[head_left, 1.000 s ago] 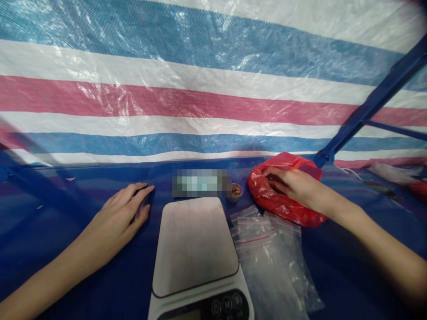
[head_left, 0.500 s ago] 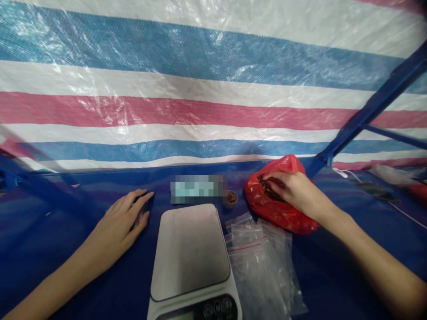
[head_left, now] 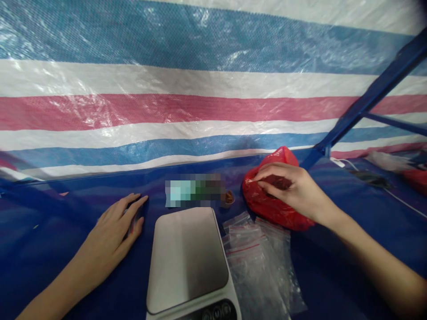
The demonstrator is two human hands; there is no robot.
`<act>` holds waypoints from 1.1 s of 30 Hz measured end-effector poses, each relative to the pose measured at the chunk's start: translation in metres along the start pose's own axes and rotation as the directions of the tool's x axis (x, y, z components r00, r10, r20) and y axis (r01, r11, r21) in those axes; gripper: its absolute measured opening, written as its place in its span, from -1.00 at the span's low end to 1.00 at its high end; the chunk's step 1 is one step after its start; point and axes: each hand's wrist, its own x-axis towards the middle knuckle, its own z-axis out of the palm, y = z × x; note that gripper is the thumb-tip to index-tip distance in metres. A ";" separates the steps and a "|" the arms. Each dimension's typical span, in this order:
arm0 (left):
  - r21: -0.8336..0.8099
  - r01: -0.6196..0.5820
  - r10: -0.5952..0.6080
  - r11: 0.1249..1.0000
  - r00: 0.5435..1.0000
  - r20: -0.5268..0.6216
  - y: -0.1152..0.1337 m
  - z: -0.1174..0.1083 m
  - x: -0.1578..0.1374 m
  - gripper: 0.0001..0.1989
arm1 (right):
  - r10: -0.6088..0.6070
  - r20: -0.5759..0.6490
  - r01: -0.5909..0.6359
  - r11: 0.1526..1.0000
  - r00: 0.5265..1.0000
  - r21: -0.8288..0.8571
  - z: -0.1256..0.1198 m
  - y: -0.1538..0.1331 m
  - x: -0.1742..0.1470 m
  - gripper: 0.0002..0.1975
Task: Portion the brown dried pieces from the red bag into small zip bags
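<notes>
My left hand [head_left: 115, 229] lies on the blue surface left of the kitchen scale [head_left: 188, 260], fingers stretched out and holding nothing. Over an opened red plastic bag [head_left: 270, 209] is my right hand [head_left: 293, 189]. Its thumb and forefinger are drawn close together near the bag's left rim, and whatever may be between them is too small to make out. Dark brown bits [head_left: 279, 181] show inside the bag, partly behind the fingers. A small cup [head_left: 228, 201] of brown pieces stands between the scale and the bag. Several clear zip bags [head_left: 260, 266] lie right of the scale.
A blurred-out flat item [head_left: 182, 192] lies behind the scale. Striped plastic sheeting [head_left: 167, 109] hangs at the back, with a blue metal frame bar [head_left: 367, 100] at the right. A white cable [head_left: 403, 202] and a clear plastic bag [head_left: 388, 161] lie far right.
My right hand has lifted slightly out of the bag's contents, and its fingertips have moved left to the rim. My left hand stays resting on the surface. The view has shifted a little.
</notes>
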 end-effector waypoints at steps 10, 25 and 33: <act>0.021 -0.002 0.003 1.000 0.999 -0.035 0.004 0.000 0.000 -0.49 | -0.125 -0.100 0.138 0.982 0.987 0.131 0.059 -0.034 -0.001 -0.84; 0.007 0.022 -0.022 1.000 0.999 -0.025 0.003 0.002 0.001 -0.48 | -0.282 -0.007 0.282 0.960 0.960 0.002 0.076 -0.026 -0.010 -0.63; 0.002 0.032 -0.032 0.999 0.999 -0.004 0.005 -0.001 0.002 -0.44 | -0.286 -0.009 0.286 0.958 0.958 0.008 0.075 -0.024 -0.013 -0.58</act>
